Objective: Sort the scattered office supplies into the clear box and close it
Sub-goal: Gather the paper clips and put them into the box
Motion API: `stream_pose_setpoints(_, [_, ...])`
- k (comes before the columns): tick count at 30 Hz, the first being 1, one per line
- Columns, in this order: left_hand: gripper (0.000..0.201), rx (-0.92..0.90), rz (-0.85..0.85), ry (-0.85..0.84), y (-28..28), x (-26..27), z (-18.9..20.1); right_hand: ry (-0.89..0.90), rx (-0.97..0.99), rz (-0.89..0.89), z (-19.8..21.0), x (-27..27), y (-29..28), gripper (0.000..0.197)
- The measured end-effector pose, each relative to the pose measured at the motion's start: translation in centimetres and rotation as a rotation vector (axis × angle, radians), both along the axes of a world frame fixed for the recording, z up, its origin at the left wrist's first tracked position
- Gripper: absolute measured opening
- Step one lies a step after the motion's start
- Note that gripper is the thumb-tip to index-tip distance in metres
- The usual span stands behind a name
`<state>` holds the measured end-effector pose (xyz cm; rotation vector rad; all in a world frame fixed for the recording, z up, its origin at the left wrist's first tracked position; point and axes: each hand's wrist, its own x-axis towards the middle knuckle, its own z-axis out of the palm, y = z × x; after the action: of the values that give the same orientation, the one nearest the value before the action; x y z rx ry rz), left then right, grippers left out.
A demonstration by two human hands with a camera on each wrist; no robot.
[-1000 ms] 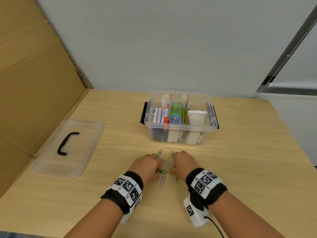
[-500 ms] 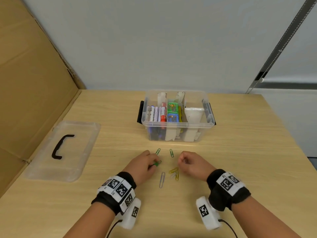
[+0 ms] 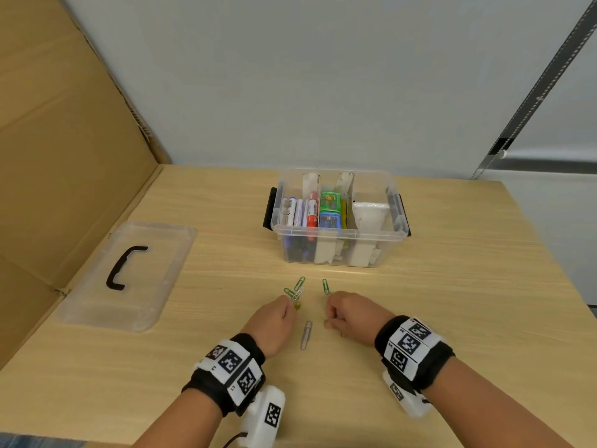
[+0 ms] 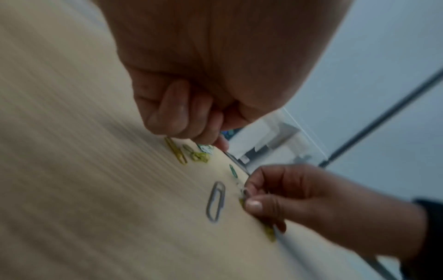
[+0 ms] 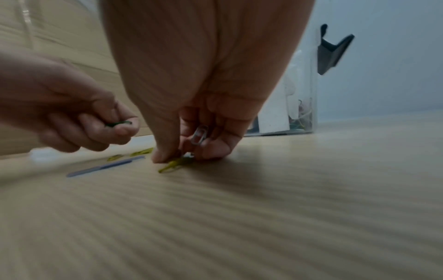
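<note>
Several coloured paper clips lie on the wooden table in front of the clear box (image 3: 339,236), which holds pens, erasers and white dividers. My left hand (image 3: 289,303) has curled fingers and pinches a green paper clip (image 5: 118,123) beside a small cluster of green clips (image 3: 295,291). My right hand (image 5: 182,157) pinches a yellow clip (image 5: 171,165) against the table and holds a silver clip (image 5: 200,135) in its curled fingers. A large grey clip (image 3: 306,334) lies between the hands; one green clip (image 3: 325,286) lies just beyond the right hand.
The clear lid (image 3: 129,273) with a black handle lies flat at the left, near a cardboard wall (image 3: 64,156). The box has black latches (image 3: 268,208) on its sides. Bare table stretches to the right of the box.
My right hand has moved left onto the yellow clips and now covers them. My left hand stays near the green clips, still pinching one.
</note>
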<state>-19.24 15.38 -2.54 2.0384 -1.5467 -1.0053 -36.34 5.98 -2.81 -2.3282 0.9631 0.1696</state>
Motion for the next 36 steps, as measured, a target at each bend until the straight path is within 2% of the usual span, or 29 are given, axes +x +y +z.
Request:
stream_pose_setpoints(2, [0.026, 0.002, -0.036, -0.141, 0.0, -0.7, -0.3, 0.019, -0.058, 0.015, -0.2, -0.1, 0.3, 0.01])
stream_pose_setpoints(4, [0.03, 0.006, -0.054, -0.248, 0.0, -1.4, -0.5, 0.052, -0.174, 0.057, -0.3, -0.1, 0.7, 0.018])
stream_pose_setpoints(7, [0.047, 0.037, -0.058, -0.282, -0.1, -1.9, -0.4, 0.041, -0.211, 0.032, -0.5, -0.2, 0.9, 0.023])
stream_pose_setpoints(9, [0.054, 0.089, -0.066, -0.289, 0.0, -2.1, -0.2, -0.063, -0.043, -0.108, -0.3, -0.8, 0.4, 0.015])
stream_pose_setpoints(11, [0.049, 0.086, -0.073, -0.323, 0.0, -2.1, -0.4, -0.213, 0.22, -0.307, 0.0, -1.7, -0.2, 0.015])
stream_pose_setpoints(15, [0.027, 0.039, -0.061, -0.375, -0.3, -2.1, -0.7, -0.721, 1.001, -0.712, 1.0, -3.3, -0.3, 0.022])
stream_pose_setpoints(17, [0.022, 0.034, -0.082, -0.422, -0.5, -2.2, -0.4, -0.829, 1.166, -0.751, 1.3, -3.7, -0.1, 0.024])
stream_pose_setpoints(20, [0.018, 0.008, -0.112, -0.418, -0.8, -2.1, -0.1, -0.81, 1.178, -0.761, 1.4, -3.6, 0.0, 0.034])
stream_pose_setpoints(22, [0.015, -0.011, -0.07, -0.236, -0.8, -1.5, -0.1, -0.626, 0.983, -0.703, 1.5, -3.3, 0.1, 0.032])
stream_pose_setpoints(26, [0.031, 0.053, 0.145, 0.344, -0.8, 0.3, 0.6, -0.131, 0.388, -0.4, 1.3, -3.1, 0.5, 0.023])
stream_pose_setpoints(28, [0.033, 0.072, 0.286, 0.691, -0.6, 1.0, 1.1, -0.005, 0.246, -0.318, 1.1, -2.9, 0.8, 0.017])
stream_pose_setpoints(30, [0.03, 0.054, 0.372, 0.965, -0.3, 1.5, 1.7, 0.071, 0.193, -0.3, 1.1, -2.4, 1.5, 0.016])
stream_pose_setpoints(33, [0.027, 0.025, 0.421, 1.192, 0.2, 2.0, 2.3, 0.174, 0.063, -0.281, 0.8, -1.2, 2.1, 0.017])
stream_pose_setpoints(35, [0.03, 0.02, 0.472, 1.231, 0.3, 2.2, 2.1, 0.234, -0.023, -0.265, 0.8, -0.6, 2.3, 0.009])
stream_pose_setpoints(36, [0.03, 0.024, 0.506, 1.227, 0.2, 2.3, 2.0, 0.262, -0.049, -0.258, 0.8, -0.4, 2.3, 0.016])
